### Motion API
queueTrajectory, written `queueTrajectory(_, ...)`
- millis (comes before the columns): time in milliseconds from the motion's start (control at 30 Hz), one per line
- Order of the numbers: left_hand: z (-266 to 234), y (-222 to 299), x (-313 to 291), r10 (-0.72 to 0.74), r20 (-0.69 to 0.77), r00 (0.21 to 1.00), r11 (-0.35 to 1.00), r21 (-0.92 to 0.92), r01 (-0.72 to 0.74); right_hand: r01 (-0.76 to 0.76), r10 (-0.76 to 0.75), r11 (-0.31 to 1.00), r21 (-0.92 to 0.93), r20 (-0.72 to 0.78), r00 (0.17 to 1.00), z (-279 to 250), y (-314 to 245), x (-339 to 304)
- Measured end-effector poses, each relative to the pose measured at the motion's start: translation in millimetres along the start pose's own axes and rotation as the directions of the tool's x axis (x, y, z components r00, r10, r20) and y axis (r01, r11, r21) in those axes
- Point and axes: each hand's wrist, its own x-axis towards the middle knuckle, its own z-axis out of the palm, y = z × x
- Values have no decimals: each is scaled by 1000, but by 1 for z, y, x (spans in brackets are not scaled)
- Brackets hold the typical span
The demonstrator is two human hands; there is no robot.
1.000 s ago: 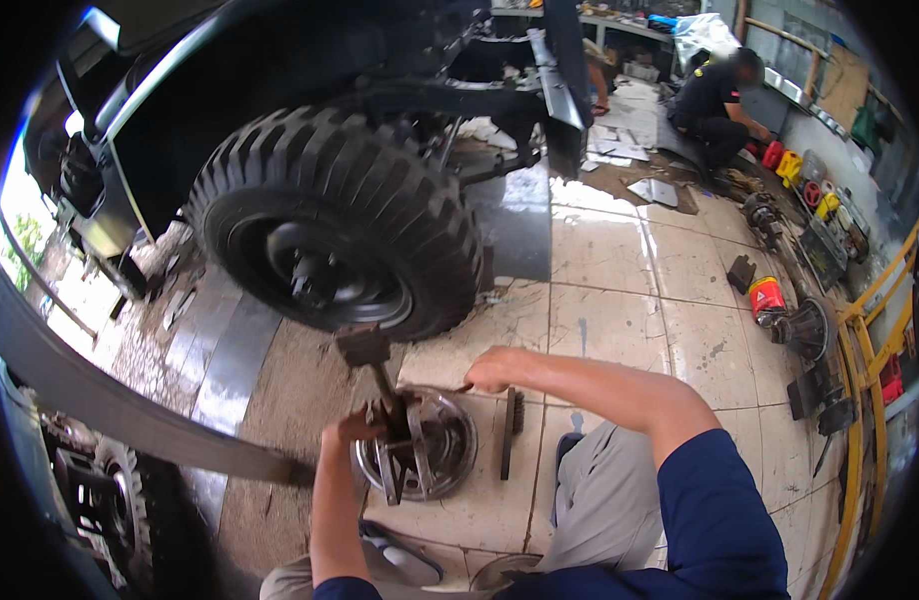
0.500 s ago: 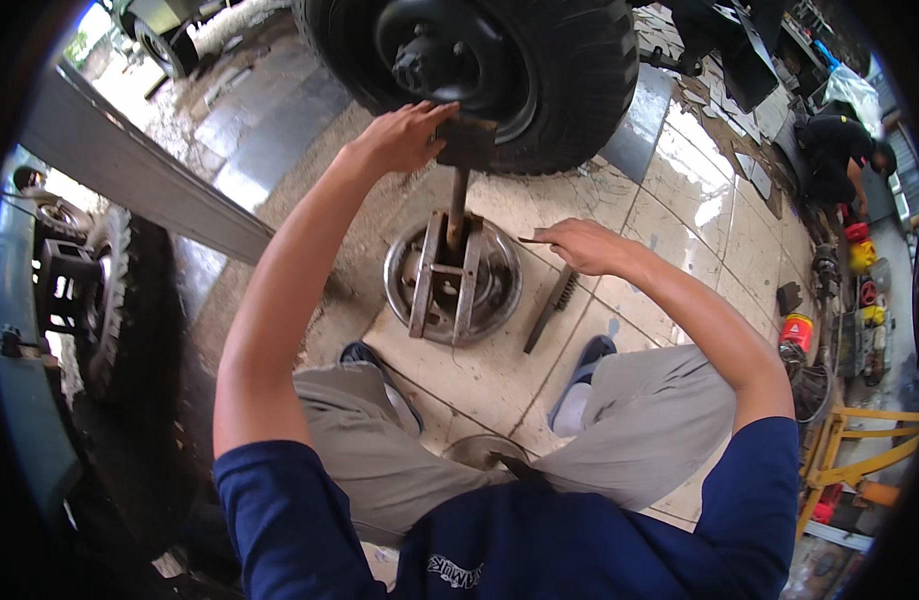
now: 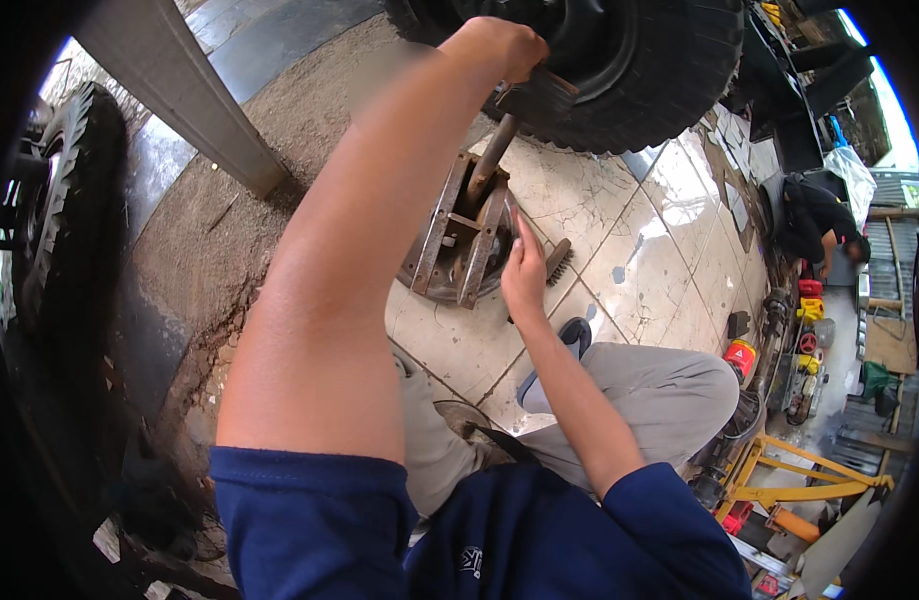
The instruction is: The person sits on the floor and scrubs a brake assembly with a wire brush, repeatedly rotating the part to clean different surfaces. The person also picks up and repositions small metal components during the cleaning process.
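Note:
A homemade metal stand rises from the tiled floor, with a round wheel-rim base, two rusty angle bars [image 3: 477, 255] and a steel post [image 3: 492, 160]. On top of the post is a dark flat plate [image 3: 540, 98], close to the big tyre [image 3: 670, 75]. My left hand [image 3: 505, 48] reaches across to the plate, fingers curled over its edge. Low beside the right angle bar is my right hand [image 3: 523, 278], its fingers together and pointing up. Whatever it holds is mostly hidden. Just right of it a wire brush [image 3: 558, 262] lies on the floor.
A grey metal column [image 3: 185, 95] stands at the left, near another wheel [image 3: 65, 190]. A person in dark clothes [image 3: 815, 225] crouches at the far right. Along that side are a red-yellow can [image 3: 740, 356], various parts and a yellow metal frame [image 3: 790, 485].
The view has shifted. My left hand has gone from lying flat on the plate to curling at it. The right hand, which held a thin brown piece, has moved closer to the stand's bars.

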Motion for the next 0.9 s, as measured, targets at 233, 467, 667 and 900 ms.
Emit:
queueTrajectory(233, -3, -14, 33, 377, 394, 838, 860, 186, -474, 154, -113, 944, -292, 151, 982, 0, -18, -72)
queueTrajectory(467, 22, -44, 82, 480, 725, 494, -320, 669, -670, 178, -71, 914, -365, 289, 955, -4, -30, -74)
queueTrajectory(667, 13, -39, 71, 686, 461, 562, 222, 603, -766, 200, -36, 860, -469, 334, 942, -12, -45, -91)
queueTrajectory(900, 8, -18, 36, 595, 466, 655, 206, 700, -684, 207, -30, 833, -512, 333, 943, 0, -38, -33)
